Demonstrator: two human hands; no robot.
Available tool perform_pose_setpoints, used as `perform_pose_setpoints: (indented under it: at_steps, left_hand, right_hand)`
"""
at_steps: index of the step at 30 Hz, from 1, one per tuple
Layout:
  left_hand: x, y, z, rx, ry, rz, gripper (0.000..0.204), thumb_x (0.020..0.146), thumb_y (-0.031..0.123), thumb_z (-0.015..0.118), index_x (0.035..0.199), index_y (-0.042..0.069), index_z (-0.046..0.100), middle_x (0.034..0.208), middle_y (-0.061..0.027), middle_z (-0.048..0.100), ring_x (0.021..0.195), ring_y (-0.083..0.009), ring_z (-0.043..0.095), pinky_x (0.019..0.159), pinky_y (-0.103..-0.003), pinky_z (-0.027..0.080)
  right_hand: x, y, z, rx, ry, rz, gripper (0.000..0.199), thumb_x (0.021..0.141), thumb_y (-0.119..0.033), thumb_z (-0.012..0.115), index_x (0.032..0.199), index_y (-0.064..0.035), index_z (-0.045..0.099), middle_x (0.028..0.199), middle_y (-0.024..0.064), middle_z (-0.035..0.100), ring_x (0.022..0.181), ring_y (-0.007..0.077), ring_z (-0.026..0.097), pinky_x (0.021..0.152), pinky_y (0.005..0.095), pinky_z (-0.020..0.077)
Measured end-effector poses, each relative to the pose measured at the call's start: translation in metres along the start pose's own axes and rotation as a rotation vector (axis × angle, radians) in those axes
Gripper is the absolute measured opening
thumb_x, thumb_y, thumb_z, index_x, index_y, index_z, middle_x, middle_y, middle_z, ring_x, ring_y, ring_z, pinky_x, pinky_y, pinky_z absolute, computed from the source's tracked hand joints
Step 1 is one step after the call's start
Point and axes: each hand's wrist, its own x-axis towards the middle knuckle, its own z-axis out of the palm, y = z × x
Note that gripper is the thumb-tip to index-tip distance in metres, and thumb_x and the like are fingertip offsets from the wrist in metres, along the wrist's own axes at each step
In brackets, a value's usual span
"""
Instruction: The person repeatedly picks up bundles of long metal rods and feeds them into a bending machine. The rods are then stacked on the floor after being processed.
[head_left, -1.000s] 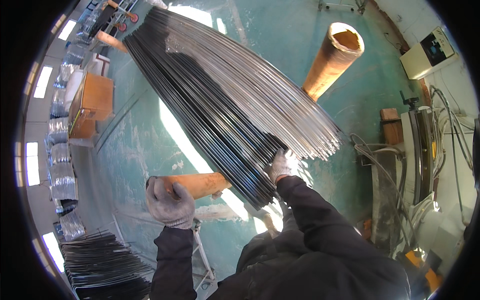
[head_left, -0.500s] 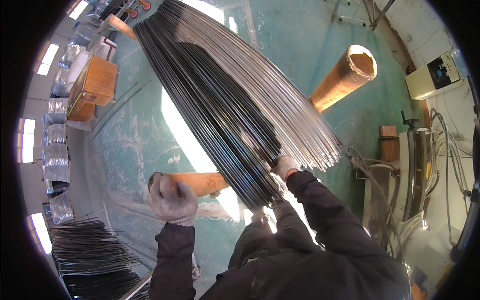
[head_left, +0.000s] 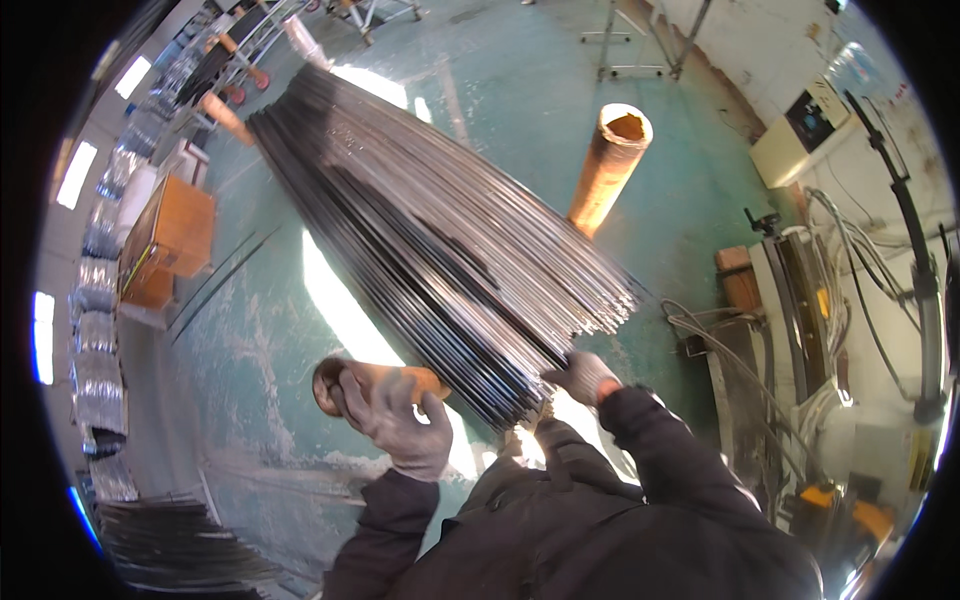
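Note:
A wide bundle of long, thin metal rods [head_left: 450,260] stretches away from my legs, dark on the left and shining silver on the right. At its near end, my gloved right hand [head_left: 582,380] is closed on the end of a dark rod [head_left: 528,325]; its fingertips are partly hidden, so more than one rod may be in the grip. My gloved left hand [head_left: 400,420] is raised left of the rod ends, fingers apart and slightly blurred, holding nothing. Behind it, a brown tube [head_left: 425,382] sticks out from beside the bundle.
Another brown tube [head_left: 605,170] rises at the bundle's right side. Machinery with hoses [head_left: 800,330] lines the right wall. A wooden cabinet [head_left: 180,225] stands at left. More dark rods [head_left: 180,545] lie at lower left. Wheeled metal frames [head_left: 640,45] stand at the back.
My left hand has moved right, toward the rod ends, its fingers spreading. My right hand stays at the near ends, with a dark rod now lying across the silver ones. The view has shifted.

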Motion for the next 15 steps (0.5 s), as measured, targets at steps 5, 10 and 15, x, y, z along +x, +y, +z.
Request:
perform_pose_setpoints:
  at_steps: [5,10,15]
  left_hand:
    - [-0.053,0.006,0.014,-0.25,-0.025,-0.013,0.024,0.089,0.008,0.075,0.112,0.006,0.07,0.114,-0.0145,0.073,0.13,-0.0513,0.064,0.124,-0.065,0.041]
    - [-0.115,0.011,0.103,-1.366,-0.671,-0.862,0.016,0.103,0.005,0.069,0.119,0.005,0.068,0.118,-0.0139,0.074,0.105,-0.039,0.072,0.096,-0.053,0.058]
    - [-0.108,0.034,0.135,-2.137,-0.914,-1.706,0.026,0.114,0.031,0.061,0.127,0.008,0.06,0.124,-0.0146,0.068,0.117,-0.0362,0.066,0.116,-0.057,0.053]
  right_hand:
    - [-0.238,0.128,0.013,-0.011,0.011,0.282,0.051,0.098,-0.044,0.084,0.124,-0.0001,0.078,0.106,0.0281,0.079,0.098,0.0414,0.078,0.088,0.0513,0.0598]
    - [-0.509,0.222,0.068,0.031,0.229,0.619,0.037,0.095,-0.039,0.085,0.109,-0.0052,0.081,0.085,0.0179,0.078,0.084,0.0347,0.078,0.08,0.0475,0.0607]
    - [-0.547,0.242,0.182,-0.359,0.55,0.491,0.026,0.089,-0.036,0.082,0.099,-0.0125,0.08,0.086,0.0155,0.077,0.085,0.0407,0.076,0.079,0.0527,0.0597]
